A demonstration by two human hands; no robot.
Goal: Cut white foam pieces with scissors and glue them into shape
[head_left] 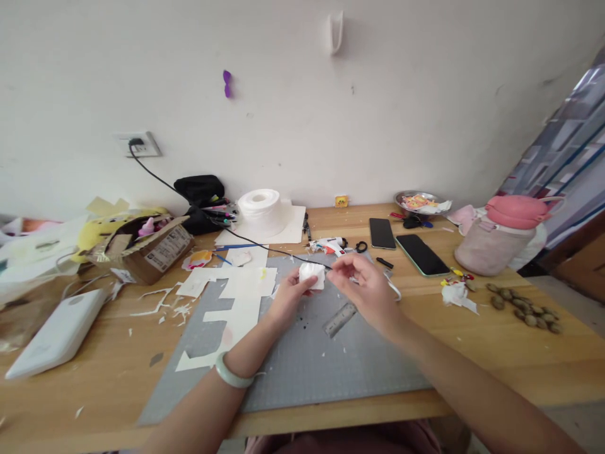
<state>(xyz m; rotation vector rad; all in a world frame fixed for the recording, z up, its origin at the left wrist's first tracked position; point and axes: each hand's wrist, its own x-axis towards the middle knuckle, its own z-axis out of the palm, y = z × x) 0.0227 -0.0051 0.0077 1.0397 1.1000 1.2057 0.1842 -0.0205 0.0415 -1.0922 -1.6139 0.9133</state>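
Observation:
My left hand [293, 291] is closed around a small white piece [312, 275] that looks like folded paper or tissue, held above the grey cutting mat [302, 372]. Close to its right side, my right hand [362, 284] has its fingertips pinched together; whatever lies between them is too small to make out. A short metal ruler [339, 320] lies on the mat below my hands. Just behind them is a white glue gun [331, 244], partly hidden, with a black cable passing in front. Cut sheets of white paper [248, 282] spread over the mat's left part.
At the left stand an open cardboard box [163, 251] and a white power bank [57, 334]. A tissue roll [259, 211] is at the back. Two phones [382, 233], a metal bowl [416, 203], a pink-lidded container [496, 239] and several brown nuts [527, 309] occupy the right.

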